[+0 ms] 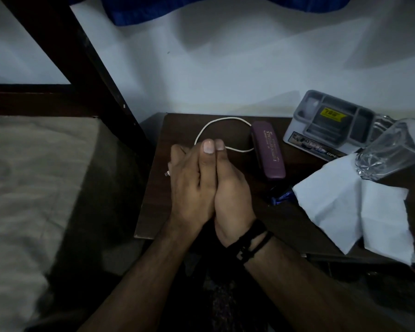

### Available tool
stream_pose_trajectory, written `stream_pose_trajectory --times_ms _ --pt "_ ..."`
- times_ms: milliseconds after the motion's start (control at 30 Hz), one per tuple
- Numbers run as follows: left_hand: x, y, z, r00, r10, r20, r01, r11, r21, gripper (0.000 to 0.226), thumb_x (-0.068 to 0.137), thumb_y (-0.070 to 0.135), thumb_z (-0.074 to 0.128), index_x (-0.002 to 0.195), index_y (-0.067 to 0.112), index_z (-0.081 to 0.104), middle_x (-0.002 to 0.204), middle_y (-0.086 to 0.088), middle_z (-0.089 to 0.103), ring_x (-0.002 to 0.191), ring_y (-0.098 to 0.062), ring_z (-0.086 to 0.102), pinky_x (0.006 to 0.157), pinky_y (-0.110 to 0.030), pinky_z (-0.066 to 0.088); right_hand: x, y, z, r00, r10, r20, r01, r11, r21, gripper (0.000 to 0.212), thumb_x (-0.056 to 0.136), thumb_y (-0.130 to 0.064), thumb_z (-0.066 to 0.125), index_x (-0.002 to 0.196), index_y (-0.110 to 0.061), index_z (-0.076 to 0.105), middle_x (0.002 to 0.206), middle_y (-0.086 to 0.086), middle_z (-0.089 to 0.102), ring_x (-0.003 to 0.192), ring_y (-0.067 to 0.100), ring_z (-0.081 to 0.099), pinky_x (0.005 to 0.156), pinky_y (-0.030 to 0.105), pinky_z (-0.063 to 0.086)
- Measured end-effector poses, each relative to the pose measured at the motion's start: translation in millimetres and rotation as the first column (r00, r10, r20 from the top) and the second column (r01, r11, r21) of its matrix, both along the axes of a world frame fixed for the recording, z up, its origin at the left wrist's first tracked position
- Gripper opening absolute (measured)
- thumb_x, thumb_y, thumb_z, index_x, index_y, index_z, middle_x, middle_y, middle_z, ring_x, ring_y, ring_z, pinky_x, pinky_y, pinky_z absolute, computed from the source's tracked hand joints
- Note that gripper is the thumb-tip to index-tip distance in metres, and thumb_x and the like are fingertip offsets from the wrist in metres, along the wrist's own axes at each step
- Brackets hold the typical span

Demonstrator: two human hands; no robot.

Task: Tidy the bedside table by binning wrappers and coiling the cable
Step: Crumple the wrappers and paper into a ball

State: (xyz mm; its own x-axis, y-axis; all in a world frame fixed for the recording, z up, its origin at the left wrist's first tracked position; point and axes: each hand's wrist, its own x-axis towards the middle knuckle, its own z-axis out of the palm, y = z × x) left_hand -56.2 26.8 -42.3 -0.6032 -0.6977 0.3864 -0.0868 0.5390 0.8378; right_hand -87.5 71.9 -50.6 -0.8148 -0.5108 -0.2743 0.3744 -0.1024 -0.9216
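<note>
Dim room: dark wooden table (225, 226) stands against a white wall (225, 75), a bed (22, 176) beside it. White cable (222, 119) loops on the table beyond the hands, its plug (167, 173) poking out left. Left hand (189, 185) and right hand (230, 195) press together, fingers straight; whether they clasp the cable, I cannot tell.

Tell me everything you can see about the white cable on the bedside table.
The white cable is thin and looks like a plastic-coated charging cord. It lies loose, not coiled, on the dark wooden table, making one open loop behind the hands. The loop's right side runs up to the purple case; whether they touch is unclear. Both ends vanish under the left hand and right hand, pressed together. A small metallic plug sticks out beside the left hand.
</note>
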Motion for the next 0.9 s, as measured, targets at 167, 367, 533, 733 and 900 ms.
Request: stream_pose_trajectory --times_ms 167,367,533,733,900 --pt "-2 2 -9 0.998 0.056 -0.02 -0.055 0.996 0.068 0.027 0.105 0.04 0.031 0.092 0.022 0.047 0.092 0.006 0.044 0.094 -0.021 0.048 0.09 -0.044 0.044 -7 8 10 0.999 -0.015 -0.033 0.015 1.0 -0.004 0.048 0.098 -0.042 0.057 0.093 0.002 0.074 0.094 0.026 0.074 0.101 0.043 0.069 0.091 0.058 0.055" --pt "-6 11 -13 0.982 0.059 -0.179 -0.029 0.986 0.165 0.017 0.106 0.031 0.036 0.106 0.017 0.046 0.107 -0.001 0.052 0.101 -0.005 0.054 0.092 -0.025 0.044 -19 11 11 0.989 0.002 -0.145 0.004 0.999 0.042 0.035 0.096 -0.026 0.064 0.087 0.008 0.072 0.088 0.032 0.072 0.087 0.038 0.072 0.079 0.057 0.057" --pt "-5 13 -11 0.993 -0.011 -0.122 0.044 0.96 0.276 0.041 0.104 0.044 0.028 0.108 0.016 0.058 0.093 0.019 0.066 0.089 0.005 0.062 0.082 -0.016 0.047 -16 17 15 0.994 0.052 -0.101 -0.05 0.998 0.026 0.027 0.1 -0.016 0.057 0.088 0.003 0.072 0.076 0.015 0.073 0.07 0.012 0.069 0.067 0.024 0.053" --pt "-9 13 -9 0.996 -0.033 -0.083 0.063 0.918 0.391 0.048 0.101 0.054 0.029 0.099 0.017 0.06 0.08 0.014 0.064 0.08 -0.003 0.061 0.077 -0.021 0.047 -12 15 23 0.999 0.03 0.044 -0.031 1.0 0.007 0.054 0.094 -0.051 0.06 0.075 -0.004 0.079 0.075 0.013 0.077 0.075 0.016 0.075 0.075 0.031 0.061" --pt "-9 10 -12 1.0 -0.019 -0.024 0.027 0.914 0.406 0.029 0.105 0.04 0.033 0.095 0.029 0.059 0.08 0.009 0.064 0.077 -0.002 0.061 0.073 -0.02 0.047 -10 16 25 0.995 0.085 0.057 -0.086 0.996 0.022 0.06 0.087 -0.066 0.06 0.078 -0.009 0.08 0.082 0.012 0.078 0.087 0.023 0.077 0.092 0.044 0.058"
